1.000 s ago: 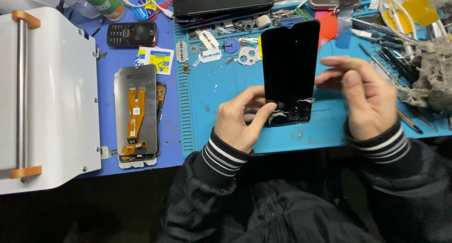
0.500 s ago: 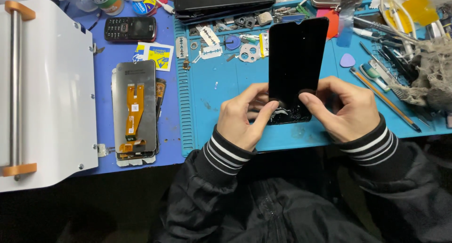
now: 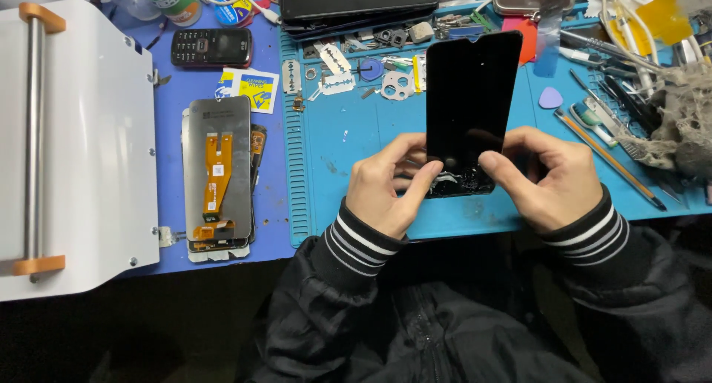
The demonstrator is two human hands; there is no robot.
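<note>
A black phone screen panel (image 3: pixel 470 94) with cracked glass at its near end stands tilted over the blue work mat (image 3: pixel 348 142). My left hand (image 3: pixel 387 184) pinches its lower left edge, thumb on the cracked corner. My right hand (image 3: pixel 547 177) grips its lower right edge, thumb pressed on the glass. Both wrists wear black sleeves with striped cuffs.
A stack of display panels (image 3: pixel 219 177) with an orange flex cable lies left of the mat. A white machine (image 3: pixel 74 138) with a metal roller fills the far left. A small keypad phone (image 3: pixel 211 48), razor blades (image 3: pixel 335 70), a purple pick (image 3: pixel 551 98) and tweezers and tools (image 3: pixel 608 142) lie around.
My right hand, which hovered open beside the panel, has come in and closed on its lower right edge. The panel has shifted slightly and stays upright over the mat.
</note>
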